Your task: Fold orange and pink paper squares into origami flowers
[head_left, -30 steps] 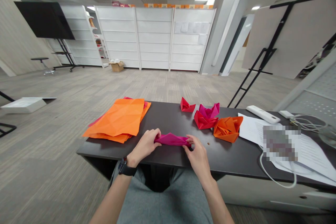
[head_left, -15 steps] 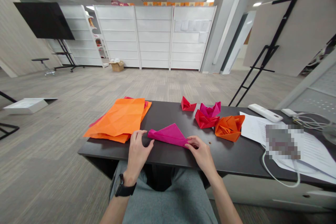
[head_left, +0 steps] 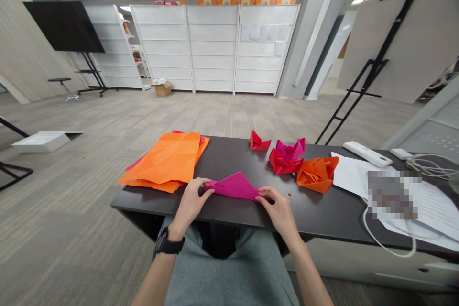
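A magenta folded paper triangle (head_left: 234, 185) lies flat near the front edge of the dark table (head_left: 229, 210). My left hand (head_left: 190, 203) pinches its left corner, a black watch on that wrist. My right hand (head_left: 281, 210) pinches its right corner. Both hands rest on the tabletop at the paper's ends.
A stack of orange and pink sheets (head_left: 167, 162) lies at the left. Folded paper boats sit behind: a small red one (head_left: 258, 141), a magenta one (head_left: 291, 148), a red one (head_left: 283, 164), an orange one (head_left: 317, 174). White papers (head_left: 423, 205), a remote (head_left: 366, 153) and cables lie at the right.
The narrow folded magenta strip opened into a flat triangle. My left hand let go briefly, then came back and took the left corner again. The right hand kept its corner.
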`<state>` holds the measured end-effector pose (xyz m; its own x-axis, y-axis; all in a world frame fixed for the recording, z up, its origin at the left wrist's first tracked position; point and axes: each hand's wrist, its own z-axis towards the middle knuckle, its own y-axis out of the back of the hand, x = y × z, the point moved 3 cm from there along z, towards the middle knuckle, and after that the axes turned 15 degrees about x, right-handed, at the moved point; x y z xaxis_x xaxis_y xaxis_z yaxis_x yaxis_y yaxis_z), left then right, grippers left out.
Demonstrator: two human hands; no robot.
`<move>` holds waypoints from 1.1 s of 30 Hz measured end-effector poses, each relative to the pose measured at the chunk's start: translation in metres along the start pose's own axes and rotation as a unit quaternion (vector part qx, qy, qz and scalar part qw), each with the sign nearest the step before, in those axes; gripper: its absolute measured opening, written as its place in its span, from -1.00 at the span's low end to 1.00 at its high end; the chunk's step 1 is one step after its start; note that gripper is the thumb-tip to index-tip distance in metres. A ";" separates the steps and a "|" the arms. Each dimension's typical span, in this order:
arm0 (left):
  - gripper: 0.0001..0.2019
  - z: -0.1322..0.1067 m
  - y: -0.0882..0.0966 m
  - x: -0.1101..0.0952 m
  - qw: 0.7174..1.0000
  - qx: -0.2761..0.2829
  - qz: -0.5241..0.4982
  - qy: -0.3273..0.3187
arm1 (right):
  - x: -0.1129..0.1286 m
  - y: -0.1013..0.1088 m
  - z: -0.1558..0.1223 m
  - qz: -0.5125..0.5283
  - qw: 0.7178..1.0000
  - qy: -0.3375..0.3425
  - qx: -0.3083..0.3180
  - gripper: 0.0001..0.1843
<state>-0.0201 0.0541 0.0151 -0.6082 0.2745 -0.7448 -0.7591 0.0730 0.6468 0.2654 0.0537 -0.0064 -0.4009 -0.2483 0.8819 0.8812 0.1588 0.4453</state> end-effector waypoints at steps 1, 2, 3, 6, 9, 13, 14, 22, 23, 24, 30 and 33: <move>-0.88 0.000 0.000 0.000 1.000 0.009 -0.003 0.001 | 0.000 0.000 0.000 -0.001 1.000 -0.001 -0.002 -0.75; -0.88 0.000 -0.001 -0.001 1.000 0.016 -0.006 0.001 | 0.000 0.000 0.000 -0.003 1.000 -0.002 -0.004 -0.76; -0.88 0.000 -0.001 -0.001 1.000 0.022 -0.009 0.003 | 0.000 -0.001 0.000 -0.007 1.000 -0.004 -0.007 -0.76; -0.86 -0.001 -0.002 0.002 0.999 0.026 -0.014 0.012 | 0.000 -0.001 0.000 -0.036 0.999 -0.009 -0.015 -0.78; -0.88 0.000 -0.005 0.007 1.000 0.023 -0.008 0.004 | 0.000 -0.001 0.000 -0.062 0.998 -0.010 -0.023 -0.77; -0.95 0.002 -0.004 0.014 1.000 -0.005 -0.002 0.001 | 0.000 0.001 -0.001 -0.104 0.992 -0.010 -0.063 -0.76; -0.97 0.003 -0.004 0.014 1.000 -0.006 -0.007 -0.001 | 0.000 0.002 -0.001 -0.110 0.992 -0.009 -0.066 -0.76; -0.89 0.004 -0.006 0.001 0.994 0.040 -0.097 -0.019 | -0.001 0.006 0.000 -0.027 0.998 0.011 -0.061 -0.72; -0.88 0.005 -0.008 0.000 0.993 0.043 -0.113 -0.017 | -0.003 0.007 0.001 -0.006 0.998 0.008 -0.064 -0.69; -0.88 0.006 -0.010 0.000 0.990 0.042 -0.133 -0.015 | -0.005 0.008 0.002 0.020 0.997 0.003 -0.070 -0.65; -0.64 0.008 -0.020 0.005 0.984 -0.031 -0.174 0.026 | -0.017 0.007 0.003 0.158 0.979 -0.037 -0.122 -0.28; -0.62 0.006 -0.020 0.007 0.986 -0.052 -0.148 0.048 | -0.017 0.007 0.003 0.144 0.980 -0.040 -0.132 -0.33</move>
<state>-0.0079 0.0607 -0.0020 -0.3714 0.1628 -0.9141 -0.9235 0.0365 0.3817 0.2777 0.0624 -0.0181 -0.1357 -0.1515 0.9791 0.9905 -0.0433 0.1306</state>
